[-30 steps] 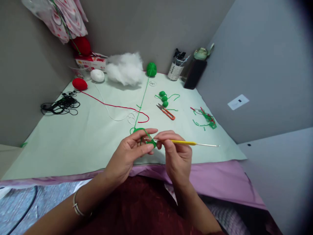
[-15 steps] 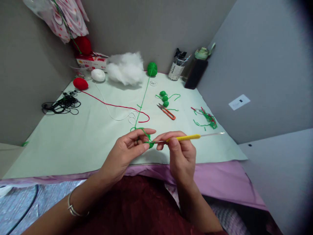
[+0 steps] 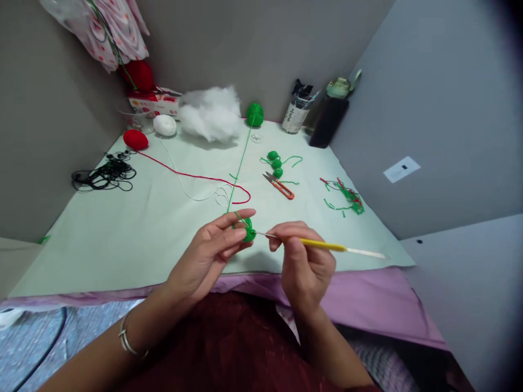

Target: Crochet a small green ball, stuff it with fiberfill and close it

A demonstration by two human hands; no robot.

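Note:
Between the thumb and fingers of my left hand (image 3: 208, 247) is a small green crochet piece (image 3: 249, 233), with green yarn looped by the raised index finger. That yarn runs back across the table to a green yarn ball (image 3: 255, 115). My right hand (image 3: 306, 261) grips a crochet hook (image 3: 322, 245) by its yellow handle. The hook's thin metal tip meets the green piece; whether it sits inside a stitch is too small to tell. Its other end points right.
Orange thread snips (image 3: 281, 187) lie beside small green crocheted balls (image 3: 277, 164). Red yarn (image 3: 196, 176), a white ball (image 3: 165, 126), black cord (image 3: 108, 173) and white stuffing (image 3: 210, 115) are left. Yarn scraps (image 3: 347, 197), a pen cup (image 3: 295, 115) and a bottle (image 3: 330, 117) are right.
The hook has tilted, its free end dropping and shifting right with my right hand. My left hand has turned slightly, and more of the green piece shows.

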